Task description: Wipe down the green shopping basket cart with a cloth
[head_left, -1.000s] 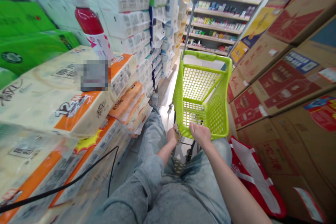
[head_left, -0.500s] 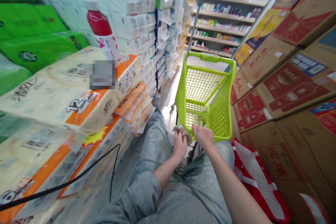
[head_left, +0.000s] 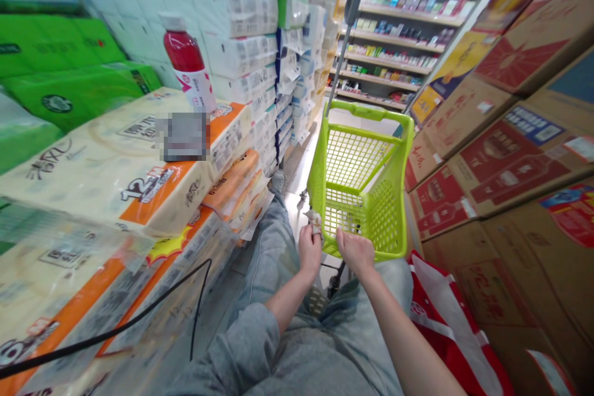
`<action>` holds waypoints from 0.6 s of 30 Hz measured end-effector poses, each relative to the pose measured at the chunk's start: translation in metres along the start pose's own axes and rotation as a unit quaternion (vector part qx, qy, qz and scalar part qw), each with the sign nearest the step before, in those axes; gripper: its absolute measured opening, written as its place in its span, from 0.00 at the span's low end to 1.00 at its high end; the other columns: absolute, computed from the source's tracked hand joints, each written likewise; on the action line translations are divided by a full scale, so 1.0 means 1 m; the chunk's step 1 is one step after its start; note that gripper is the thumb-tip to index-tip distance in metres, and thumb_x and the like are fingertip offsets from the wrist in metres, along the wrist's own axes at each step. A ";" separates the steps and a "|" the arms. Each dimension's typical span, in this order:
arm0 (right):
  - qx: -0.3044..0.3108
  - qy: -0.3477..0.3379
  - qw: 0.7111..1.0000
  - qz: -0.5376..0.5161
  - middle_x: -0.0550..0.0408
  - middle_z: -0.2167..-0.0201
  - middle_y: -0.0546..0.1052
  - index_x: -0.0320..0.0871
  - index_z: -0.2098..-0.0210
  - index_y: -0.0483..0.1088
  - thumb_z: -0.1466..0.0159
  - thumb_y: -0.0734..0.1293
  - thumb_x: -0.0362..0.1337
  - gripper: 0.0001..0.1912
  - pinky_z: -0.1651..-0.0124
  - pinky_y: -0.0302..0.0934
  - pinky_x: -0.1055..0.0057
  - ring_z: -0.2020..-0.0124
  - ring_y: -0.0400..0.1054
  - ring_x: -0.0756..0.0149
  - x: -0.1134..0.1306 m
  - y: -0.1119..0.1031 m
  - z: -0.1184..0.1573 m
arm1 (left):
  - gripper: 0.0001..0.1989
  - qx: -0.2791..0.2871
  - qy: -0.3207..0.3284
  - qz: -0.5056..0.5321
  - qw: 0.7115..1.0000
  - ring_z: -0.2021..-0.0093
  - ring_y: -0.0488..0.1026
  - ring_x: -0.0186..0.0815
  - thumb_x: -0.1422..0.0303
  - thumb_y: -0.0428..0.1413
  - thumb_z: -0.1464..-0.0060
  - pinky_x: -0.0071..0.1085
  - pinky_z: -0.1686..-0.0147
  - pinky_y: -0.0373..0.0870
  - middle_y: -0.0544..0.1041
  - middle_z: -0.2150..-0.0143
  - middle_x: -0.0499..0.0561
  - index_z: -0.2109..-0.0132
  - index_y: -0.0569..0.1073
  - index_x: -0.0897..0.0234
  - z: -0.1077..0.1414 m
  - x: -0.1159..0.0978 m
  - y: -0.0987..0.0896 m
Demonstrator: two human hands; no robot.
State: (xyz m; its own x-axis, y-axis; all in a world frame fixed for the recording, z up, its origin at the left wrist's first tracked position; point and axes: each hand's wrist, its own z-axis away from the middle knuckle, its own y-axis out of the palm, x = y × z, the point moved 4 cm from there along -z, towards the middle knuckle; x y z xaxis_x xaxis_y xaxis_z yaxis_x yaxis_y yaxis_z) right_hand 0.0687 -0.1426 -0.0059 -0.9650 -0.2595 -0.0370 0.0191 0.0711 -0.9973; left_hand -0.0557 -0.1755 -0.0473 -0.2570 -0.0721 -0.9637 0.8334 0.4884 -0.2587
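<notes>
So the green basket sits right in front of me between my legs, I guess so its near edge is easy to reach. My right hand is closed over that edge, probably steadying it, forearm angled in from the right. My left hand is curled, fingers bunched on a crumpled cloth at the near-left corner.
</notes>
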 end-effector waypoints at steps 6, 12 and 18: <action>-0.002 -0.015 1.000 -0.002 0.48 0.73 0.78 0.40 0.73 0.75 0.32 0.47 0.42 0.30 0.71 0.53 0.76 0.72 0.72 0.66 0.001 0.000 0.004 | 0.10 0.038 0.044 -0.035 0.998 0.60 0.68 0.35 0.72 0.44 0.45 0.30 0.57 0.63 0.72 0.64 0.52 0.67 0.70 0.64 -0.045 -0.014 0.002; -0.013 -0.030 0.999 0.000 0.48 0.74 0.78 0.41 0.73 0.75 0.31 0.46 0.41 0.30 0.73 0.53 0.75 0.73 0.72 0.66 0.003 0.001 0.006 | 0.10 0.073 0.035 -0.072 0.994 0.64 0.68 0.34 0.75 0.45 0.47 0.28 0.62 0.62 0.74 0.67 0.52 0.70 0.70 0.65 -0.094 -0.035 0.008; -0.019 -0.046 0.999 0.004 0.48 0.75 0.78 0.41 0.74 0.75 0.32 0.47 0.39 0.29 0.73 0.53 0.74 0.74 0.72 0.65 0.000 0.000 0.005 | 0.11 0.041 0.036 -0.080 0.995 0.64 0.68 0.34 0.71 0.45 0.44 0.28 0.63 0.62 0.72 0.68 0.52 0.71 0.68 0.64 -0.066 -0.031 0.006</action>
State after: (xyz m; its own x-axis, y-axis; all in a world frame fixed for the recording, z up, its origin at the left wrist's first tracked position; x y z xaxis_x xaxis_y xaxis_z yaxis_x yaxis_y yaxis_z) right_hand 0.0704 -0.1475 -0.0067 -0.9369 -0.3458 -0.0522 0.0148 0.1098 -0.9938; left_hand -0.0754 -0.1130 -0.0146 -0.4214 -0.0783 -0.9035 0.8155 0.4032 -0.4153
